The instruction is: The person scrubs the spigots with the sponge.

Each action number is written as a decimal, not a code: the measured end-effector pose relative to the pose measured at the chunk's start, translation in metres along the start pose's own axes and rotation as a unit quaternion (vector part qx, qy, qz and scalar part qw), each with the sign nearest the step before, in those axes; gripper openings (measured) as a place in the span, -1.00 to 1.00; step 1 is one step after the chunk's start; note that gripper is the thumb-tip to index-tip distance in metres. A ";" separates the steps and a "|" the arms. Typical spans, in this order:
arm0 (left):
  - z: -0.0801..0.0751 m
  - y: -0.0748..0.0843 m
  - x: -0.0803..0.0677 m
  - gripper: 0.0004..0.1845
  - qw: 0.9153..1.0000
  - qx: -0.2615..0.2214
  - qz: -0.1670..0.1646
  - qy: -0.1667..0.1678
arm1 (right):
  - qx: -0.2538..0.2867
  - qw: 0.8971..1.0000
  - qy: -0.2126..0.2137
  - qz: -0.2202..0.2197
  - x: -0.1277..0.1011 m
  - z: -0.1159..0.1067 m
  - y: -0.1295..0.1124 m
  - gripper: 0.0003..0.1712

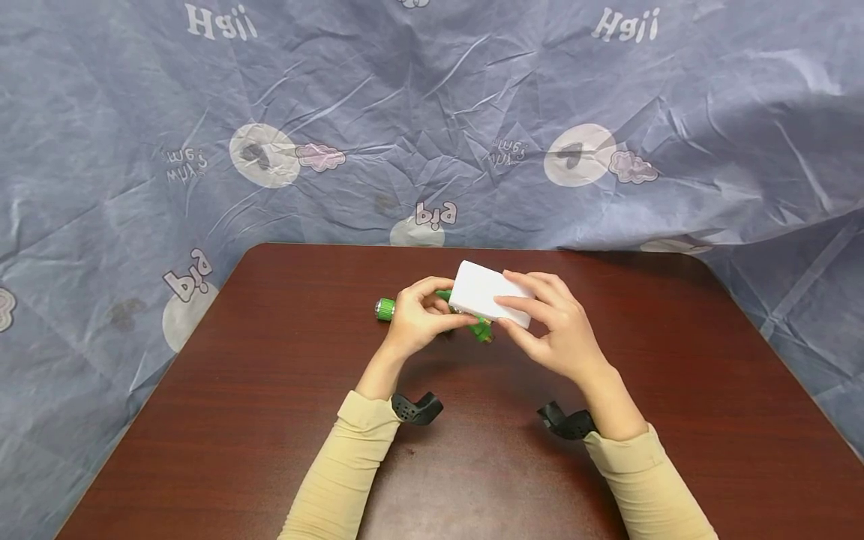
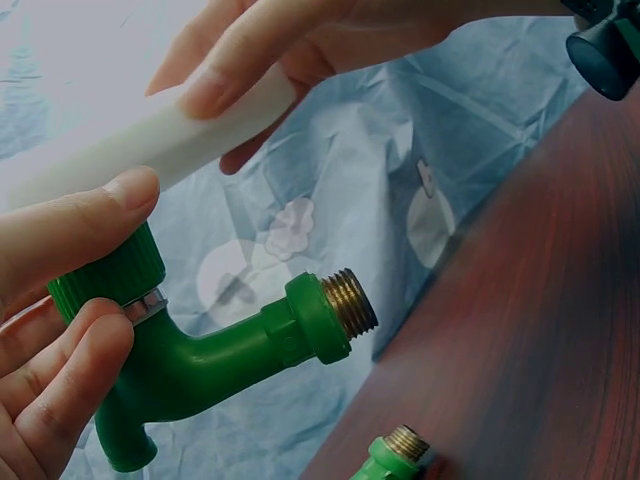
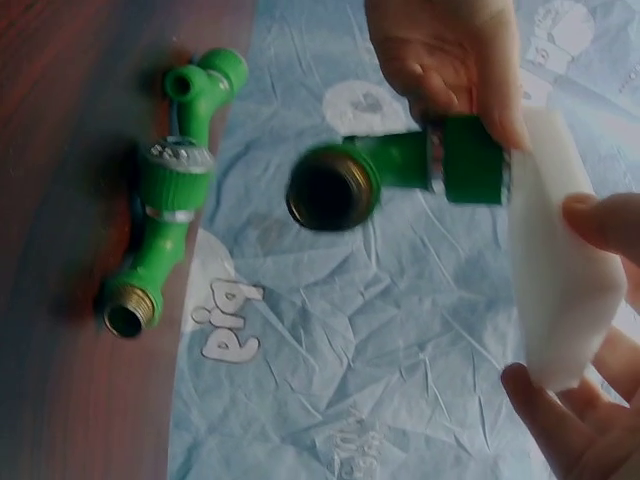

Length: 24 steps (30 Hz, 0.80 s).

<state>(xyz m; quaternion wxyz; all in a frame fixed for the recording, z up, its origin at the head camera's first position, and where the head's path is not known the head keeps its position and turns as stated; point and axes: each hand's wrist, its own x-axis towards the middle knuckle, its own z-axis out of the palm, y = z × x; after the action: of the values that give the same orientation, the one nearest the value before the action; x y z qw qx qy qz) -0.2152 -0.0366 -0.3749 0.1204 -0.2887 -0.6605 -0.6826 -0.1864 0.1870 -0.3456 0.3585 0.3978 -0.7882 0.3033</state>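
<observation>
My left hand (image 1: 421,315) grips a green plastic tap (image 2: 230,350) by its round knob, just above the table. The tap's brass thread points away from the palm, and its open threaded end (image 3: 333,188) faces the right wrist camera. My right hand (image 1: 547,322) holds a white rectangular block (image 1: 482,296) between thumb and fingers, one end close against the tap's knob (image 3: 470,160). A second green tap (image 3: 165,200) lies flat on the table; in the head view its end (image 1: 385,309) shows left of my left hand.
The dark brown table (image 1: 270,420) has rounded far corners. A crumpled blue-grey printed sheet (image 1: 432,112) hangs behind it and drops past both sides. Black camera mounts (image 1: 415,409) sit on both wrists, above cream sleeves.
</observation>
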 end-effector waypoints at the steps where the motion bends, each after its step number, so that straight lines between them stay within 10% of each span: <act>1: 0.000 0.000 0.000 -0.51 1.000 0.000 0.004 -0.001 | 0.006 1.000 -0.006 0.001 0.000 -0.002 0.000 -0.69; 24: -0.002 0.010 0.000 -0.40 1.000 -0.017 -0.022 0.003 | 0.016 0.999 -0.005 0.034 -0.002 -0.015 0.009 -0.66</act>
<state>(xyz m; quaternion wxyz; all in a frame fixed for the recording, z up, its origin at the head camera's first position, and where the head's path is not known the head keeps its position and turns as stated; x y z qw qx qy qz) -0.2107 -0.0392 -0.3666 0.1030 -0.2740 -0.6548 -0.6968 -0.1884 0.2035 -0.3404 0.3376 0.3780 -0.7981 0.3259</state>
